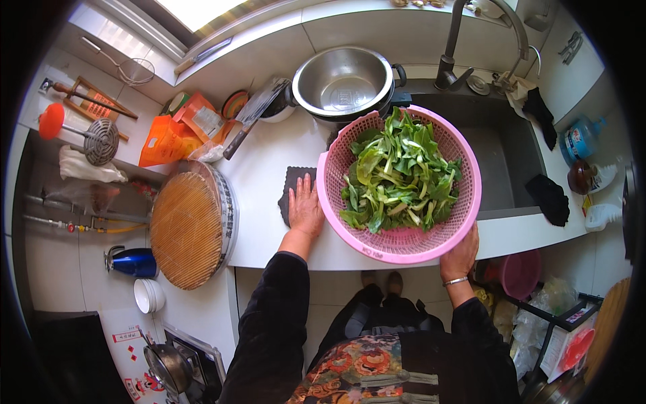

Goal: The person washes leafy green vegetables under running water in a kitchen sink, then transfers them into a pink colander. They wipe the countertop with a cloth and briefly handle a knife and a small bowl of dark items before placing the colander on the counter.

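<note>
My left hand (306, 214) lies flat on a dark grey cloth (297, 174) with a scalloped edge, just left of a pink plastic colander basket (398, 255). Leafy green vegetables (404, 174) fill much of the basket, some with cut pale stems. The basket overlaps the counter and the left part of a dark sink (509, 166). At the basket's front right side, my right hand (460, 252) holds it from below, with the fingers mostly hidden under the rim.
Behind the basket stands a steel bowl (343, 81) in a dark-handled pot. A cleaver (257, 111) leans to its left. Round boards, the top one a slatted wooden lid (186, 230), lie at left. A faucet (449, 60) rises behind the sink; a black cloth (547, 199) lies right.
</note>
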Demonstrator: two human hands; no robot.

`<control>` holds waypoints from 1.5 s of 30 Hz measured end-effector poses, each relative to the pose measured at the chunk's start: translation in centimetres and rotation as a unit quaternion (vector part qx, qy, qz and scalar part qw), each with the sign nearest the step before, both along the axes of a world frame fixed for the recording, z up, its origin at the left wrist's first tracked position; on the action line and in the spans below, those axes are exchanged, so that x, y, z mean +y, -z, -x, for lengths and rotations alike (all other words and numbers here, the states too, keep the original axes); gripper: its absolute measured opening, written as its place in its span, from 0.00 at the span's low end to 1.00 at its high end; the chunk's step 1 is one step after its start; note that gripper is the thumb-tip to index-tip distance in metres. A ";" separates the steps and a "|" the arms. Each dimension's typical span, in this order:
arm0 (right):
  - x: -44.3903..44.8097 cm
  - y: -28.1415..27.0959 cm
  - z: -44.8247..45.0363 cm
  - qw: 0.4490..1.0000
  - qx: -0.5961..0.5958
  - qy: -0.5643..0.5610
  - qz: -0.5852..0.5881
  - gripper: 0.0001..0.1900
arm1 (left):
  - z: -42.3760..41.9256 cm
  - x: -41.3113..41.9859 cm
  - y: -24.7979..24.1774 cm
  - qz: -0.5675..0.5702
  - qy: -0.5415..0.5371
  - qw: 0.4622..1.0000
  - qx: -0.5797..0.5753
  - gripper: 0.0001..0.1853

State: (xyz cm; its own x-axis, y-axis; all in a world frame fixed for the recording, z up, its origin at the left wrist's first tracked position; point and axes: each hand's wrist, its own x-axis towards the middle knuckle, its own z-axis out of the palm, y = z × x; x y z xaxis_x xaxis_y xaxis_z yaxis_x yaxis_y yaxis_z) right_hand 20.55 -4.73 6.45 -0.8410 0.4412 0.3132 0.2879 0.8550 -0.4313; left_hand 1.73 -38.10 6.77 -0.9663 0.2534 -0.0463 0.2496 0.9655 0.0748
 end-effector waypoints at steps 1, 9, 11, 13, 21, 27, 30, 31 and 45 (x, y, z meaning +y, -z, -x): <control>0.0 -0.3 0.1 1.000 -0.024 -0.009 0.010 0.28 | 1.5 0.1 0.1 0.004 0.005 1.000 0.012 0.30; 0.6 1.9 0.2 0.995 -0.048 0.021 -0.085 0.26 | 14.0 1.0 0.7 -0.012 0.013 0.999 0.043 0.31; 1.3 3.2 -0.4 0.996 -0.076 0.029 0.026 0.26 | 16.3 1.1 1.0 -0.009 0.019 0.998 0.056 0.31; 1.7 4.4 -0.9 0.996 -0.054 0.029 0.059 0.25 | 18.2 1.1 1.0 -0.004 0.016 0.999 0.051 0.30; 1.3 2.8 0.0 1.000 -0.030 -0.001 0.002 0.21 | 18.6 0.3 0.2 -0.015 -0.021 0.999 0.027 0.30; 0.3 0.8 0.6 0.993 -0.060 0.003 -0.101 0.22 | 13.7 -8.7 1.1 0.004 -0.133 0.991 0.018 0.30; 0.1 0.9 0.6 0.993 -0.057 0.022 -0.096 0.28 | 11.2 -13.0 1.1 0.015 -0.221 0.975 0.003 0.30; 0.2 1.0 0.5 0.992 -0.074 0.031 -0.092 0.30 | 10.2 -13.7 1.2 0.010 -0.226 0.974 -0.003 0.31; 0.3 0.9 0.2 0.993 -0.075 0.006 -0.087 0.29 | -10.7 -4.8 -0.9 -0.111 0.129 0.985 0.012 0.28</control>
State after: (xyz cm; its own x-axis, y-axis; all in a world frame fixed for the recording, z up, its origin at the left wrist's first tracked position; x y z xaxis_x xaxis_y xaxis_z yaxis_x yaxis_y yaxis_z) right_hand 20.34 -4.43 5.53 -0.8788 0.4014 0.2580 0.3481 0.9091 -0.2287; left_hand 12.41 -42.87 7.64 -0.8686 0.4918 0.0609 0.4888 0.8301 0.2683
